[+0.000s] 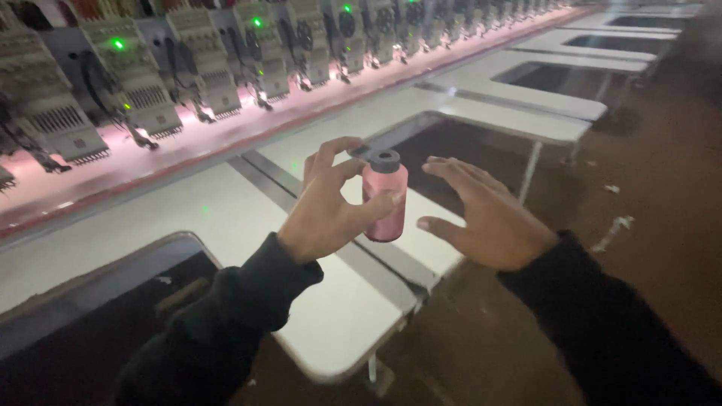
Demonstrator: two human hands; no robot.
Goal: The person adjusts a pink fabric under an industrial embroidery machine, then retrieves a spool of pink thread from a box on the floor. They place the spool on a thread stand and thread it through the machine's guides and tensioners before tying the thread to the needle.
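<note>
Left hand grips a single pink thread spool in mid-air, thumb pressed to its side and forefinger curled over the dark cap, while the right hand hovers just beside it, open, fingers spread and palm turned toward the spool without touching it. Both arms wear black sleeves and reach forward from the lower edge of the view, wrists slightly raised. One spool is in sight; two hands; a long row of embroidery machines runs along the upper left, at least seven heads countable before the line blurs into the distance, three of them showing a green light. Beneath the spool lies a white table with a rounded front corner near the left forearm, and a grey strip crossing it on a slant. More white table sections step away to the upper right, with dark openings between them. To the right, the brown floor spreads wide, marked with a few pale scraps, leaving room beside the right arm.
</note>
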